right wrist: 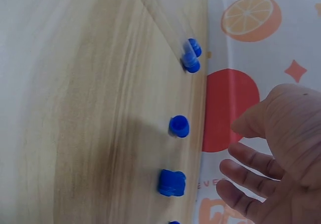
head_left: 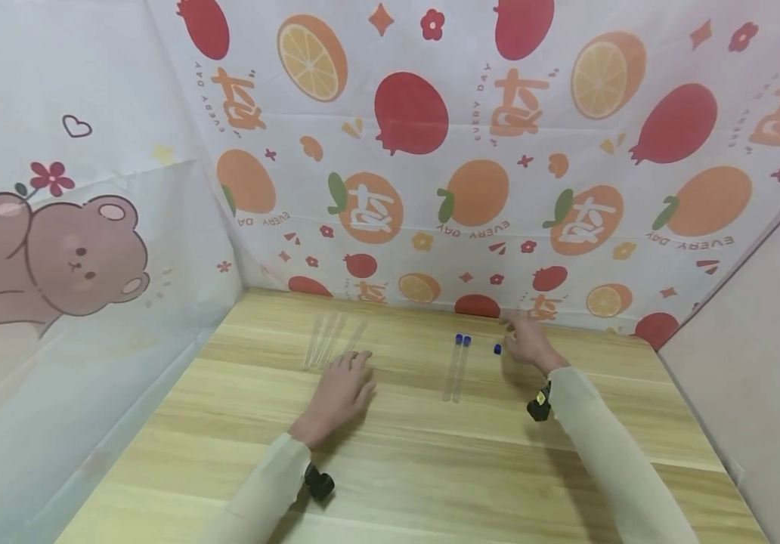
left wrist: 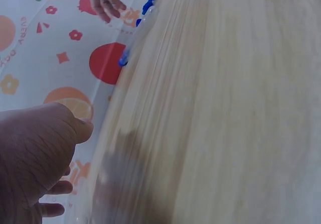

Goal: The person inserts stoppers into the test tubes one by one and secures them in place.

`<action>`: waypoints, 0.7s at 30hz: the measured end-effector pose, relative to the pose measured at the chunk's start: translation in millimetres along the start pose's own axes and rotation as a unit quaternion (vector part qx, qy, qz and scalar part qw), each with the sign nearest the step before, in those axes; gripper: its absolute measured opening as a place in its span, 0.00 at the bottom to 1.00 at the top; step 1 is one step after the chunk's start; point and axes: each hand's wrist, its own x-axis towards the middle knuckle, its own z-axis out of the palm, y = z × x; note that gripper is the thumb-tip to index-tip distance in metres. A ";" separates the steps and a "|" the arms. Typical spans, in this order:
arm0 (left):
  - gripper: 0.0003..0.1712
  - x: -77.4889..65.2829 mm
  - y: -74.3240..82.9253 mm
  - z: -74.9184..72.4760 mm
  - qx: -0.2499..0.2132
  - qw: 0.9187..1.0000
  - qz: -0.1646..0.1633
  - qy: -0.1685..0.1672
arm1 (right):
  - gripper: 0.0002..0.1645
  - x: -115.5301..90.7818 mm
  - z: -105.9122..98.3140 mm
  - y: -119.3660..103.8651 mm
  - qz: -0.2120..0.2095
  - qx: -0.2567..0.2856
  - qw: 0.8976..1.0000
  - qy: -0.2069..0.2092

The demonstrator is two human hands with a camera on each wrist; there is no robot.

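My left hand (head_left: 337, 397) is relaxed, its fingers loosely extended over the table (head_left: 390, 468). Just past my fingertips and a little to their left lie several bare tubes (head_left: 313, 341): long, slender, straight and so clear that the wood grain shows through, with a faint pinkish tint in places. They point away from me, side by side, and the one nearest my fingers slants more to the right than the others. I cannot tell whether my fingertips touch it.

My right hand (head_left: 531, 344) is loose too, fingers bent gently and parted from one another. Beside it, on the table, are blue caps (right wrist: 179, 126). The one nearest my thumb shows a dark round hollow; the next, by my fingers, looks blockier, with an uneven outline; a third is mostly cut off at the view's edge.

To the left of my right hand lie two capped tubes (head_left: 453, 370), nearly parallel and close together, their glossy blue ends away from me and their clear bodies reaching back toward me.
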 end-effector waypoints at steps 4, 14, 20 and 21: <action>0.32 0.1 -5.1 -2.2 0.008 1.000 -0.005 -0.002 | 0.25 2.4 5.0 3.4 0.004 -0.015 1.000 -0.008; 0.29 -7.9 -13.0 -4.2 0.025 1.000 -0.010 0.005 | 0.20 -1.5 13.5 1.6 0.032 -0.006 0.998 -0.050; 0.27 -9.0 -15.3 -6.8 0.034 0.999 -0.021 0.007 | 0.21 -4.8 18.3 -2.0 0.026 -0.013 0.998 -0.062; 0.27 -8.9 -15.4 -7.3 0.037 0.999 -0.020 0.008 | 0.21 -5.2 19.0 -2.1 0.028 -0.015 0.997 -0.064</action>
